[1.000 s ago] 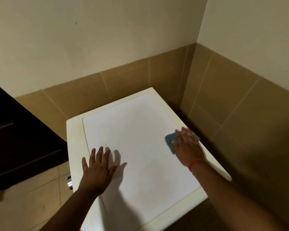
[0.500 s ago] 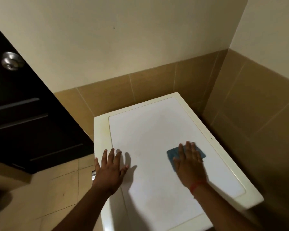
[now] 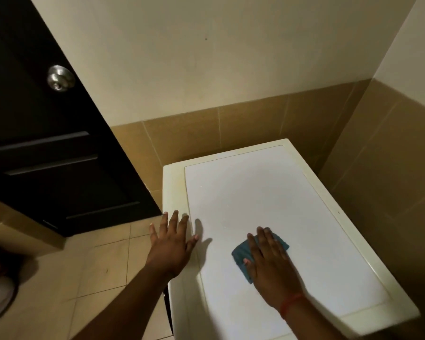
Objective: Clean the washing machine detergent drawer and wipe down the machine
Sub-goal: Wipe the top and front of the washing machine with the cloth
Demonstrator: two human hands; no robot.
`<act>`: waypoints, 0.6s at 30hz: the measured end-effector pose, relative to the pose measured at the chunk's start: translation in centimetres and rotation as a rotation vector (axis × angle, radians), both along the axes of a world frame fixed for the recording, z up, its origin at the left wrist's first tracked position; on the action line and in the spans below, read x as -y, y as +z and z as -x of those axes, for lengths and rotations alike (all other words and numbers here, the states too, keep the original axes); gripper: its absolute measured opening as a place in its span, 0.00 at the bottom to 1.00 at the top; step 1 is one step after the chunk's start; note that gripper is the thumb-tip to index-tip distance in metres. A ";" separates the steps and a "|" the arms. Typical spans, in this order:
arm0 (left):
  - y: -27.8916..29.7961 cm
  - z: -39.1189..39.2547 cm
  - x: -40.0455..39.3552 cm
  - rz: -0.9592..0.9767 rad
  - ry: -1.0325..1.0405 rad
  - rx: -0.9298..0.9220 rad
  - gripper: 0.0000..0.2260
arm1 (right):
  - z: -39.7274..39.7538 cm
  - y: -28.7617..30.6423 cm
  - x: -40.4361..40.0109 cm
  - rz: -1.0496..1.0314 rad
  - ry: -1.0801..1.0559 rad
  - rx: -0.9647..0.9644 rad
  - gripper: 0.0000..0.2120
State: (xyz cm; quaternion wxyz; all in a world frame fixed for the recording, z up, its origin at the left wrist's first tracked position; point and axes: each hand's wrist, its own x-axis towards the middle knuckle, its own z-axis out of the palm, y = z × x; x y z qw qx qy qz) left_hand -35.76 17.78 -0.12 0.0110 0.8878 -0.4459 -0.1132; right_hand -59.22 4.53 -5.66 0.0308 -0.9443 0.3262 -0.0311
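Lying under right hand: blue cloth.

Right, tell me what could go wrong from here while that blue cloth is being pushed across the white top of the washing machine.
1. The small blue cloth lies mostly under the flat right hand, so each pass likely covers a narrow strip; the far end of the white washing machine top could get missed.
2. The left hand rests at the top's left edge, fingers overhanging; leaning on it may let it slip off.
3. The yellowed cream rim may stay stained if only the panel is wiped.
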 end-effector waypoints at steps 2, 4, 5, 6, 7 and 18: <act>0.2 -0.7 -0.8 -0.013 0.028 -0.001 0.33 | -1.3 0.2 -1.5 -0.036 -0.155 0.023 0.30; 0.3 -1.3 -1.5 -0.023 0.053 0.000 0.32 | -3.0 0.3 -4.5 -0.109 -0.091 0.036 0.30; 0.3 -1.7 -1.8 -0.021 0.064 -0.002 0.32 | -3.6 0.1 -6.0 -0.118 0.014 0.031 0.29; 0.4 -2.0 -2.1 -0.019 0.074 -0.005 0.31 | -3.9 0.0 -7.0 -0.111 0.123 0.016 0.29; 0.4 -2.4 -2.3 -0.018 0.079 -0.007 0.31 | -4.1 0.2 -7.2 -0.102 0.187 0.008 0.28; 0.2 -6.3 -4.5 0.008 0.086 -0.055 0.31 | -12.9 1.3 -8.3 -0.101 0.229 -0.019 0.30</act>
